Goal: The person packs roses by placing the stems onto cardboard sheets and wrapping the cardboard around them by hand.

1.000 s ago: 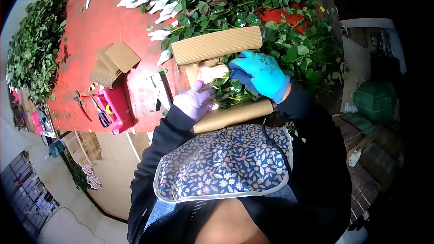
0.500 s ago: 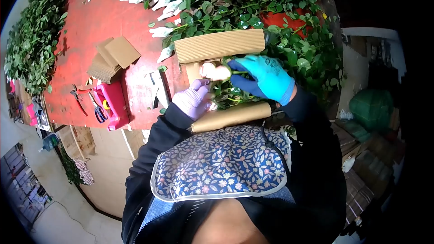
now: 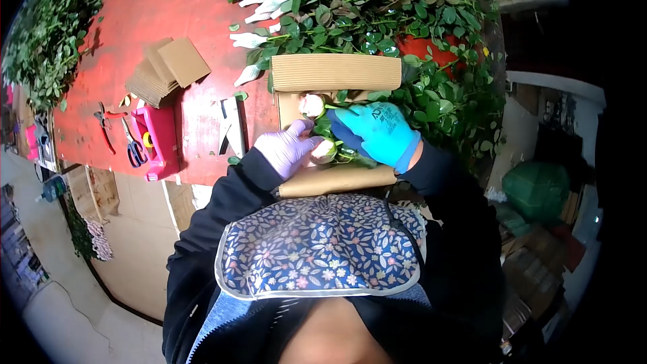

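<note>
My right hand [image 3: 381, 131], in a blue glove with dark fingers, is closed around the green stems behind the rose heads; the fingertips are partly hidden. A pale pink rose [image 3: 312, 105] lies on the cardboard just left of those fingers. Nearer my body, my left hand [image 3: 288, 149] in a lilac glove has thumb and fingers curled round a second pale rose [image 3: 324, 152], partly covering it. Both roses lie within a sheet of corrugated cardboard [image 3: 337, 73], whose far edge is folded up and whose near edge [image 3: 337, 182] curls beside my apron.
Leafy stems with white-wrapped heads [image 3: 249, 40] cover the far side of the red table [image 3: 222, 34]. To the left are cardboard pieces [image 3: 168, 71], a stapler [image 3: 231, 127], a pink holder [image 3: 155, 145], scissors [image 3: 135, 148] and red-handled pruners [image 3: 104, 125]. More foliage [image 3: 47, 40] lies far left.
My right hand has come down nearer my body. The two rose heads, side by side before, are now apart, one beyond the other. My left fingers have closed in round the nearer one.
</note>
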The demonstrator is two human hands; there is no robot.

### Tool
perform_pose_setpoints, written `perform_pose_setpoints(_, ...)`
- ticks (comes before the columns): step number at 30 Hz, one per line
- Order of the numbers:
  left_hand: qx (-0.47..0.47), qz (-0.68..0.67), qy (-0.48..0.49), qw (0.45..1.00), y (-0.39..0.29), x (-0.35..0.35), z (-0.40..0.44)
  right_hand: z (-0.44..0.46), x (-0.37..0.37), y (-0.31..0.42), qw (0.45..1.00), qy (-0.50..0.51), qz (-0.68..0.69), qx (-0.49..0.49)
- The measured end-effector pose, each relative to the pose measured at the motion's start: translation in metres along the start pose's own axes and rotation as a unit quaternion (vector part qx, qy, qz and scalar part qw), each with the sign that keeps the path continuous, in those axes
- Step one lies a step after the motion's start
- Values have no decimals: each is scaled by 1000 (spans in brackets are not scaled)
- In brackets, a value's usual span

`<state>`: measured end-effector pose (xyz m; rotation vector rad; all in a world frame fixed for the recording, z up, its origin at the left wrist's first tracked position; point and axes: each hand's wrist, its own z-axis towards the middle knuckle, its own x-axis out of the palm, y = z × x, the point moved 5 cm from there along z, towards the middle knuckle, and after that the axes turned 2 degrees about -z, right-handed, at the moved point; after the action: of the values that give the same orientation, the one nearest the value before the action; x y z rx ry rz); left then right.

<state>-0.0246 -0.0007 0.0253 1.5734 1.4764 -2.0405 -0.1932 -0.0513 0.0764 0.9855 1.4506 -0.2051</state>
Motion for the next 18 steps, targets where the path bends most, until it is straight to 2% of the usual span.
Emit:
perform_pose_setpoints(1, -2, -21, 11, 1000, -1, -2, 0, 3, -9, 5, 994, -69, -88, -15)
perform_pose_setpoints(2, -3, -42, 21, 999, -1, -3, 1, 8, -4, 5, 986, -50, -154, -48)
perform_pose_setpoints(3, -6, -44, 17, 999, 1, -1, 0, 12, 3, 3, 985, -47, -156, -53)
perform_pose_setpoints(6, 27, -49, -26, 998, 3, 0, -2, 22, 45, -11, 942, 15, -329, -70)
perform_pose_setpoints(7, 29, -66, -29, 997, 3, 0, -2, 23, 46, -10, 948, 23, -314, -44)
perform_pose_setpoints(10, 29, -82, -39, 995, 4, -2, -5, 23, 49, -15, 952, -14, -301, -48)
perform_pose_setpoints(12, 25, -84, -51, 995, 2, -4, -6, 24, 45, -18, 968, -4, -249, 16)
perform_pose_setpoints(13, 22, -88, -46, 995, 3, -4, -7, 25, 47, -18, 967, 1, -253, 8)
perform_pose_setpoints(15, 15, -93, -50, 994, 3, -3, -8, 29, 46, -19, 966, -58, -252, 16)
perform_pose_setpoints(18, -1, -88, -30, 996, 5, 0, -7, 30, 40, -19, 975, -57, -212, 21)
